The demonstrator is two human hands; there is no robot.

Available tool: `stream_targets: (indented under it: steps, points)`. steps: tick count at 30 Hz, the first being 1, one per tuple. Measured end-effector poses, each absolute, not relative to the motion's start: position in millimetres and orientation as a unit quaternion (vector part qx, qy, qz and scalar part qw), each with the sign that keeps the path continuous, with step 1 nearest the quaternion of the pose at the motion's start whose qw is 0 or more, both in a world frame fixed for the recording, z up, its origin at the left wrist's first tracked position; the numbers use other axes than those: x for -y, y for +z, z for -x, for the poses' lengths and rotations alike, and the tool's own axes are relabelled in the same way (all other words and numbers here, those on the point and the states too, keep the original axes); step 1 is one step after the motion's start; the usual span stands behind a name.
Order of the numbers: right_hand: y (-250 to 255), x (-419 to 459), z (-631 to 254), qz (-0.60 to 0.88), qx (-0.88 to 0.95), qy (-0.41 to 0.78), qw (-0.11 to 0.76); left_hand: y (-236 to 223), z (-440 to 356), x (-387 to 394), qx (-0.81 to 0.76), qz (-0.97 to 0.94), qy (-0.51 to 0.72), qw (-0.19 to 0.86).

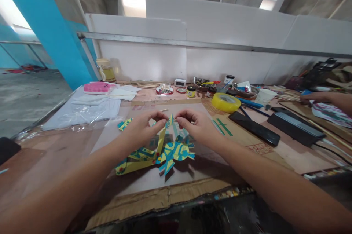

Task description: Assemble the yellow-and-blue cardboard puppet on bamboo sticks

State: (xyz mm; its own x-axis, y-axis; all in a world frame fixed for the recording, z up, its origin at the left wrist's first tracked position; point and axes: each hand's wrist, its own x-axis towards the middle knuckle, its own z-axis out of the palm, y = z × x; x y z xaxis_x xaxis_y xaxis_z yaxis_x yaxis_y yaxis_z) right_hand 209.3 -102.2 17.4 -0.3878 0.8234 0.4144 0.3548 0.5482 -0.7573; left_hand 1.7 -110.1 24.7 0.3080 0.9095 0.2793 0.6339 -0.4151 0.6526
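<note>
Left hand (145,125): pinched on the raised patterned strip (171,120);
Right hand (196,125): pinched on the same strip, at its other side;
Patterned cut-out (177,151): just below the hands, over the white sheet (143,185);
Tape roll (225,102): lying beyond the right hand, near the phone (254,128).

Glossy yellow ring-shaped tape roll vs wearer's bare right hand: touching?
Apart. Head view: brown cardboard shows in the gap between the bare right hand and the glossy yellow ring-shaped tape roll.
</note>
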Motion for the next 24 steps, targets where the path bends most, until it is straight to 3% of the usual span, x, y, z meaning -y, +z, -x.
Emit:
stream_targets:
  steps: [5,9,18,24]
  points:
    - [15.3,89.7,-215.3,0.402,0.787,0.266,0.385,28.0,29.8,85.3,-0.508,-0.819,0.24,0.113]
    - [13.0,72.1,-227.6,0.453,0.823,0.142,0.312,22.8,63.3,63.1,-0.573,-0.806,0.146,0.014]
    - [9.0,37.3,-259.0,0.558,0.818,0.013,0.137,7.1,100.4,39.0,-0.626,-0.777,0.027,0.059]
    - [10.6,35.3,-261.1,0.558,0.816,-0.013,0.149,7.7,96.7,41.1,-0.626,-0.777,0.033,0.053]
